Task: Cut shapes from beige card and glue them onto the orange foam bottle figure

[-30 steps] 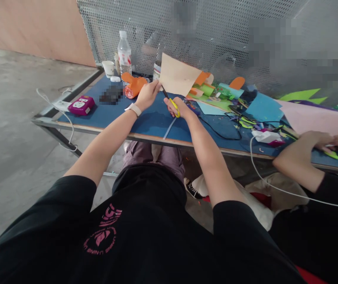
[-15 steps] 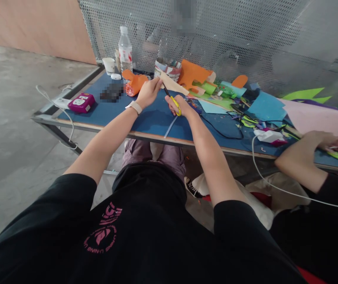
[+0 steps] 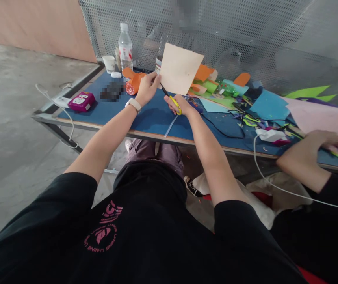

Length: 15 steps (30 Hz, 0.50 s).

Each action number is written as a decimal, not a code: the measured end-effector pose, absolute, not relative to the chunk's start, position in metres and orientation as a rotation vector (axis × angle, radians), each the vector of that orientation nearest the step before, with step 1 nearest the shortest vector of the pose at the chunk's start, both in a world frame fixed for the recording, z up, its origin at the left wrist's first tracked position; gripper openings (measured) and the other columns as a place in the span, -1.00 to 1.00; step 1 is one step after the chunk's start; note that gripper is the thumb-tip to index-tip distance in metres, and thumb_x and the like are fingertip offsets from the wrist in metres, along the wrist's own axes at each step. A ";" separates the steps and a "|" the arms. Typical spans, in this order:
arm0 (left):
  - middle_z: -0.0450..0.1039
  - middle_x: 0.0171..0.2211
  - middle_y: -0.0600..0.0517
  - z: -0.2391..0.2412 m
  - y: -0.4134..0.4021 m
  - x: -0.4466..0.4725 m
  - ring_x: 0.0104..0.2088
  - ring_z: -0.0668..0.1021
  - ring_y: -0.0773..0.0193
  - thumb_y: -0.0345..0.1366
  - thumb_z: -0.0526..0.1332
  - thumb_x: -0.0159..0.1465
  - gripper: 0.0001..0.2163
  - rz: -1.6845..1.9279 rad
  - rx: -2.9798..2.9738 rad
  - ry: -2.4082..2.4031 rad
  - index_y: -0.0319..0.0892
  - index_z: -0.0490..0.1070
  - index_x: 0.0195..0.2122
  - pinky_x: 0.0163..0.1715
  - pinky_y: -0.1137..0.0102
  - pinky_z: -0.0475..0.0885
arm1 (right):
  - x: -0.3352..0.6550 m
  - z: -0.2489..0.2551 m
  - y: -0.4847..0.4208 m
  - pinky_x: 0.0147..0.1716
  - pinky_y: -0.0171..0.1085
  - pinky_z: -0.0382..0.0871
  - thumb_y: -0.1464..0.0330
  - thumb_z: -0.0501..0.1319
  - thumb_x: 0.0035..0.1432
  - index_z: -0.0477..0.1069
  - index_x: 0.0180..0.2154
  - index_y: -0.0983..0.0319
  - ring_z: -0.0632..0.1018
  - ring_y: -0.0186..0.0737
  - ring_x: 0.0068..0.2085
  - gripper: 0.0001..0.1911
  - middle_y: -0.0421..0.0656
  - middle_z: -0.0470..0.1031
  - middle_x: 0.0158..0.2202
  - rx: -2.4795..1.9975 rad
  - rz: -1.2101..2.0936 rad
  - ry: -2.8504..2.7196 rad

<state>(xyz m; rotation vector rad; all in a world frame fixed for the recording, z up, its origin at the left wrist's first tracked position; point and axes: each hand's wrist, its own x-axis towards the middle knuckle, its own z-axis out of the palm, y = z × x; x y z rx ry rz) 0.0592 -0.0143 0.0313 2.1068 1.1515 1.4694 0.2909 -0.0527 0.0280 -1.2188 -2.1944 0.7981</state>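
My left hand [image 3: 147, 87] pinches the lower left edge of a cream sheet of paper [image 3: 181, 68], which stands tilted up with its broad face toward me. In my right hand [image 3: 180, 104] is a pair of scissors [image 3: 173, 101] with yellow handles and dark blades. The blades point up and left at the paper's lower edge, close to my left fingers; whether they touch it I cannot tell. A thin pale strip [image 3: 171, 126] lies on the blue table [image 3: 148, 122] below my right hand.
An orange wrapped object [image 3: 135, 83], a water bottle [image 3: 125, 49], a paper cup [image 3: 109, 64] and a purple power socket [image 3: 82, 101] stand to the left. Coloured paper [image 3: 268, 106], scraps and a black cable [image 3: 223, 133] lie on the right, beside another person's hands [image 3: 324, 139].
The cream paper has turned from nearly edge-on to upright, its broad face now showing. My left hand has shifted slightly left and down; the scissors have hardly moved.
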 end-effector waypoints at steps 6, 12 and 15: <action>0.15 -0.53 0.19 0.009 0.013 0.059 -0.44 0.46 0.12 -0.03 0.27 1.00 -0.38 1.642 1.909 1.199 0.14 0.13 -0.31 -0.30 0.17 0.46 | 0.289 0.033 -0.058 -0.51 -0.19 0.51 -0.79 0.17 0.44 0.17 -0.45 -0.01 0.40 -0.20 -0.58 0.04 -0.21 0.28 -0.65 -1.228 0.809 -2.166; 0.30 -0.45 0.21 0.016 0.005 0.058 -0.41 0.46 0.32 -0.37 0.23 1.00 -0.44 1.541 1.927 1.210 0.06 0.20 -0.27 -0.25 0.37 0.49 | 0.294 0.031 -0.057 -0.38 -0.15 0.62 -0.81 0.09 0.43 0.20 -0.42 0.02 0.43 -0.20 -0.52 0.06 -0.17 0.32 -0.58 -1.157 0.870 -2.182; 0.35 -0.43 0.16 0.024 -0.008 0.062 -0.43 0.55 0.29 -0.18 0.33 0.99 -0.44 1.606 1.855 1.088 0.03 0.26 -0.28 -0.24 0.35 0.60 | 0.297 0.026 -0.051 -0.38 -0.04 0.64 -0.86 0.01 0.38 0.19 -0.47 -0.01 0.44 -0.13 -0.51 0.09 -0.13 0.32 -0.55 -1.126 0.872 -2.175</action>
